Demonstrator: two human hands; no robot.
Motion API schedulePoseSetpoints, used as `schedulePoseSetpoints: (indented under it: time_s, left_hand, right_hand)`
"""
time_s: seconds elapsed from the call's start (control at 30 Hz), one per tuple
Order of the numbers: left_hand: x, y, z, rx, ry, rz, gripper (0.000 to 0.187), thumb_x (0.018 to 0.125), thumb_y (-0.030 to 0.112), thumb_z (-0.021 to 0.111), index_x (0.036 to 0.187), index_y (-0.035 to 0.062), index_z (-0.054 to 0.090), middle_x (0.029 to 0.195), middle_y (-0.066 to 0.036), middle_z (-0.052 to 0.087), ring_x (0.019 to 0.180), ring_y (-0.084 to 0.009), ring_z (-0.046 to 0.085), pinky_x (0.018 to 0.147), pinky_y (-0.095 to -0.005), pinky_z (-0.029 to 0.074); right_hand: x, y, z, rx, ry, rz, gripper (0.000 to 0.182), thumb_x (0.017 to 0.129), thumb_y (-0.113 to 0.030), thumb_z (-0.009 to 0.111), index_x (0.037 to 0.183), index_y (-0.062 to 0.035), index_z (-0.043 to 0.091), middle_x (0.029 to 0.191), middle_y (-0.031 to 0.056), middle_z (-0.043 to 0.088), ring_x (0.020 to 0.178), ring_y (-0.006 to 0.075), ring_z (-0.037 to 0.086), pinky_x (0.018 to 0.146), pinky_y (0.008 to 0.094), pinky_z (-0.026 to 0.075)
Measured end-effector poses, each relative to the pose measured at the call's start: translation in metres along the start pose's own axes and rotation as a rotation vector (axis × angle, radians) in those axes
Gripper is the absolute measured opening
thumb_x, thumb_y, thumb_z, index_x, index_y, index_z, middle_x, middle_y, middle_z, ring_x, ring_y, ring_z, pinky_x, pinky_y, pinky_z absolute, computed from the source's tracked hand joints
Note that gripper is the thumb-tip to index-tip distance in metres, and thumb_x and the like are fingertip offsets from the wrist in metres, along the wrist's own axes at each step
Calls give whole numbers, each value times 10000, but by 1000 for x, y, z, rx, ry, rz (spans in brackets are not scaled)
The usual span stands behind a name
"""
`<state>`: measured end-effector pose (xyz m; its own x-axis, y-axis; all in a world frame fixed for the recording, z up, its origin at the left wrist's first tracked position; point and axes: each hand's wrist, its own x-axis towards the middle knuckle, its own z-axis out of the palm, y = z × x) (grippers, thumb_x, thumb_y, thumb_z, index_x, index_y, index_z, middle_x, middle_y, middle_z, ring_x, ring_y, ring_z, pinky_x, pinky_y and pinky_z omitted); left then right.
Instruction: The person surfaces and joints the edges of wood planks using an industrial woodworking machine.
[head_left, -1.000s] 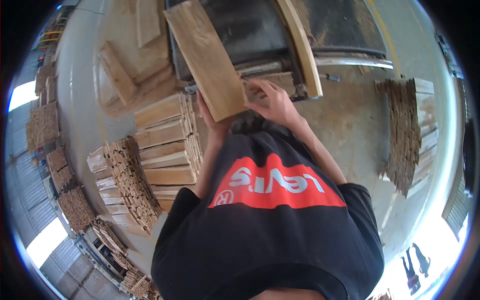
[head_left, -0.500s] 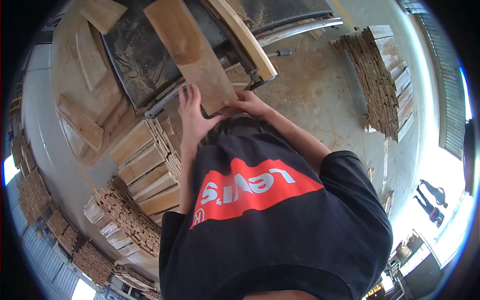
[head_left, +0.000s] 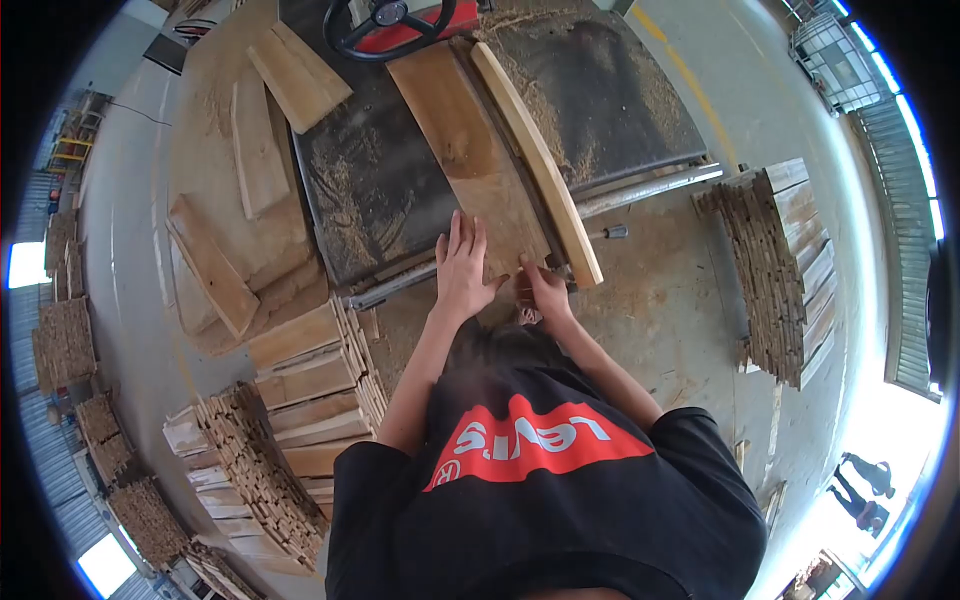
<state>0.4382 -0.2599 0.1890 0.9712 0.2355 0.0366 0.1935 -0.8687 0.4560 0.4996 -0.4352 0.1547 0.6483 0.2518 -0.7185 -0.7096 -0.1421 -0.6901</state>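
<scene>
A long brown wooden board [head_left: 470, 140] lies on the dark table of a woodworking machine, along a pale wooden guide strip [head_left: 540, 165]. My left hand [head_left: 463, 272] rests against the board's left edge near its close end, fingers stretched out and thumb spread toward the end. My right hand [head_left: 545, 290] grips the near right corner, thumb on top; its other fingers are mostly hidden below the board.
A black handwheel [head_left: 388, 18] stands at the far end. Sawdust covers the machine table [head_left: 375, 190]. Loose boards [head_left: 262, 150] lie on a side surface at left. Board stacks [head_left: 310, 390] stand at lower left, another stack [head_left: 765, 270] at right. Two people [head_left: 862, 492] are far off at right.
The view has shifted, bringing the handwheel into sight. The board now lies closer alongside the guide strip, with both hands still at its near end.
</scene>
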Motion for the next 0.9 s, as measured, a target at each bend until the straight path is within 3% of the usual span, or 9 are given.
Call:
schedulePoseSetpoints:
  time_s: [0.03, 0.13, 0.23, 0.53, 0.63, 0.73, 0.77, 0.87, 0.9]
  left_hand:
    - [6, -2, -3, 12, -13, -15, 1143, 701, 287, 947, 1604, -37, 326, 1636, -311, 370, 1606, -430, 221, 1239, -629, 262]
    - [23, -8, -11, 28, -5, -11, 1143, 698, 295, 942, 1602, -43, 329, 1630, -325, 369, 1602, -440, 224, 1236, -628, 270]
    - [46, -31, -11, 9, 32, 29, 1126, 705, 309, 926, 1597, -47, 339, 1624, -333, 375, 1600, -446, 225, 1230, -629, 277]
    - [115, -91, -30, -76, 58, 78, 1126, 683, 379, 931, 1593, -27, 407, 1622, -293, 420, 1610, -458, 184, 1254, -620, 223]
    - [136, -127, -53, -153, 128, 164, 1043, 696, 432, 946, 1549, 12, 518, 1599, -252, 485, 1604, -450, 222, 1250, -612, 226]
    - [159, -195, -73, -335, 342, 45, 876, 727, 467, 942, 1439, 43, 656, 1576, -217, 534, 1587, -439, 282, 1234, -606, 243]
    - [170, -219, -77, -380, 485, -37, 699, 796, 432, 920, 1343, 45, 726, 1545, -192, 574, 1556, -476, 329, 1217, -599, 264]
    - [224, -289, -105, 83, 904, -254, 599, 874, 434, 862, 1339, 79, 732, 1542, -146, 587, 1574, -504, 257, 1226, -611, 257]
    - [243, -298, -122, 238, 810, -497, 848, 828, 601, 845, 1461, 78, 635, 1606, -258, 464, 1592, -526, 160, 1239, -641, 221]
  right_hand:
    - [13, 1, 0, -129, -5, -10, 561, 945, -585, 758, 887, -28, 718, 732, 36, 663, 541, 147, 616, 528, 315, 524]
    - [33, -8, 5, -78, -89, 29, 542, 991, -558, 714, 873, -29, 705, 686, 22, 629, 525, 144, 579, 504, 306, 480]
    - [31, -46, 31, 95, -155, 63, 499, 1027, -517, 685, 863, -46, 685, 663, 8, 602, 557, 140, 582, 523, 290, 471]
    - [91, -91, 87, 82, -15, 33, 461, 1041, -461, 686, 891, -25, 705, 681, 15, 646, 571, 147, 621, 509, 302, 485]
    - [113, -108, 101, 96, -2, 35, 442, 1034, -440, 705, 908, -15, 707, 688, 28, 658, 569, 161, 632, 507, 308, 489]
    - [126, -119, 111, 106, -20, -11, 445, 1032, -436, 711, 930, -2, 705, 699, 44, 673, 576, 173, 648, 515, 310, 507]
    - [131, -123, 115, 92, -13, -10, 458, 1036, -446, 700, 919, -3, 711, 721, 65, 697, 589, 187, 676, 523, 312, 532]
    - [141, -141, 128, 31, 26, 1, 466, 1031, -455, 701, 903, -8, 717, 739, 80, 724, 613, 211, 719, 525, 324, 566]
    - [144, -148, 133, 17, 21, -9, 471, 1028, -462, 703, 902, -9, 719, 729, 72, 717, 622, 206, 721, 531, 315, 570]
